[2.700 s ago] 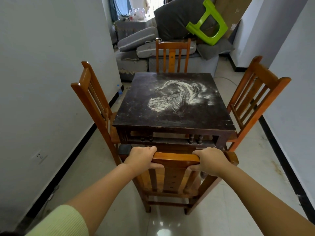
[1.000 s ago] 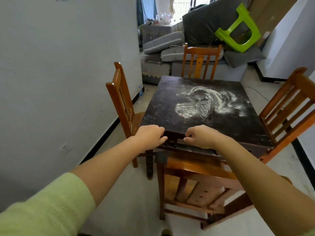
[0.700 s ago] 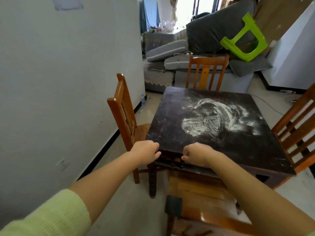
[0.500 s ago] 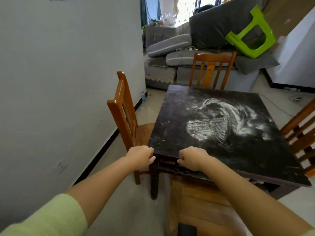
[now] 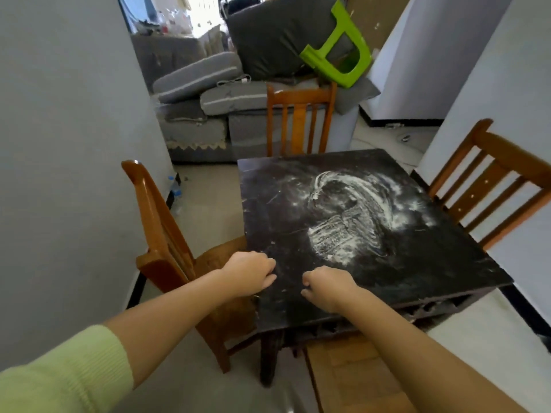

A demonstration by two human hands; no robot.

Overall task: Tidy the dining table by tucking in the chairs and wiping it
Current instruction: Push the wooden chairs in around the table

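The dark square dining table (image 5: 298, 305) has a smear of white powder (image 5: 343, 222) across its top. My left hand (image 5: 250, 274) hangs over the table's left edge near the front corner, fingers curled and holding nothing. My right hand (image 5: 325, 289) is over the tabletop beside it, also curled and empty. The left chair (image 5: 155, 234) stands pulled out from the table, with its seat partly under the edge. The near chair (image 5: 351, 377) shows only its seat below the table. The far chair (image 5: 298, 120) and the right chair (image 5: 492, 180) stand at their sides.
A grey wall (image 5: 59, 174) runs close along the left chair. Behind the far chair is a pile of grey sofa cushions (image 5: 202, 81) with a green plastic stool (image 5: 340, 52) on top. A white wall (image 5: 507, 84) stands behind the right chair.
My hands have let go of the near chair's back and moved over the table's front left corner. The view has shifted left and forward, and the near chair now sits further under the table.
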